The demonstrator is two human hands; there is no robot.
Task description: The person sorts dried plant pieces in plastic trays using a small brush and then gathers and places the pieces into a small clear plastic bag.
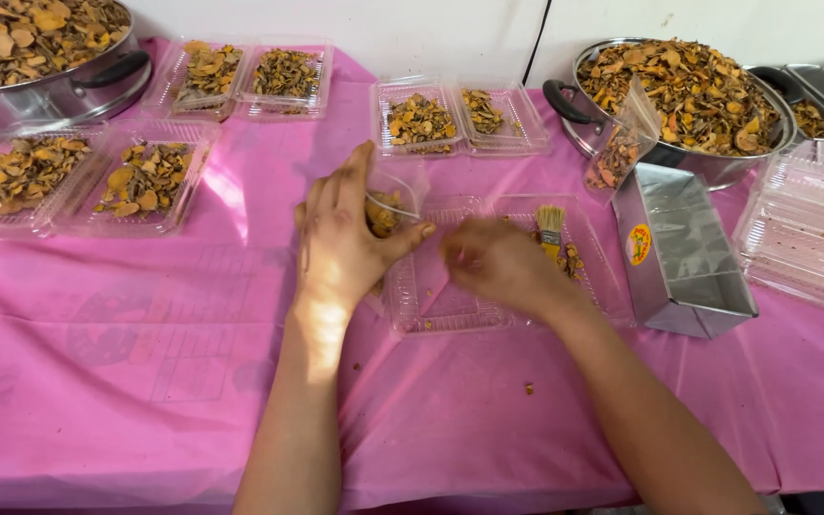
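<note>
My left hand grips a small clear plastic bag partly filled with dried yellow-brown slices. It is held upright over an open clear clamshell tray on the pink tablecloth. My right hand is blurred, its fingers closed just right of the bag above the tray; whether it pinches any slices I cannot tell. A small brush with yellow bristles lies in the tray's right half beside a few loose slices.
Filled clear trays sit at left and at the back. Two metal pots heaped with dried slices stand at back left and back right. A metal box and stacked empty trays are on the right.
</note>
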